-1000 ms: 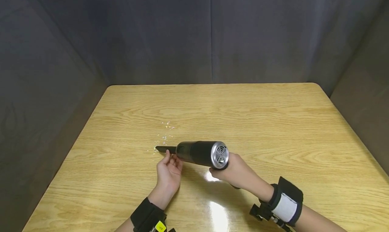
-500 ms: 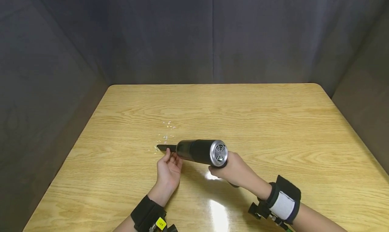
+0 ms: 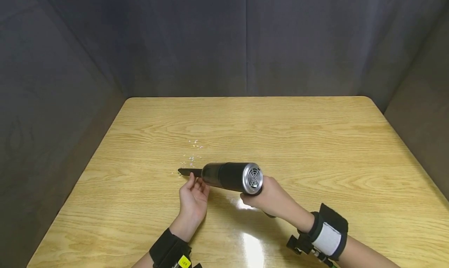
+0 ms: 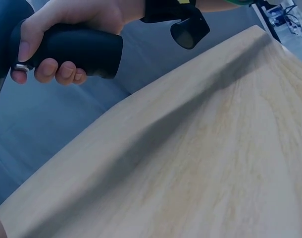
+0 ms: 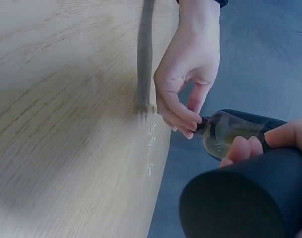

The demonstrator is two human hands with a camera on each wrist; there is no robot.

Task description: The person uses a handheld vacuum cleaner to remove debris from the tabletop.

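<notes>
The right hand [image 3: 270, 196] curls round the black handle [image 4: 86, 47] of a handheld vacuum [image 3: 229, 176] (silver vent [image 3: 255, 178] at its rear); at nine o'clock, the left hand [image 3: 193, 201] pinches the dark nozzle [image 3: 191, 171], its tip just beside pale scraps [image 3: 191, 158] strewn toward one o'clock.

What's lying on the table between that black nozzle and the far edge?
In the head view, small pale scraps lie scattered just beyond the nozzle; past them, the table is bare up to its far edge.
</notes>
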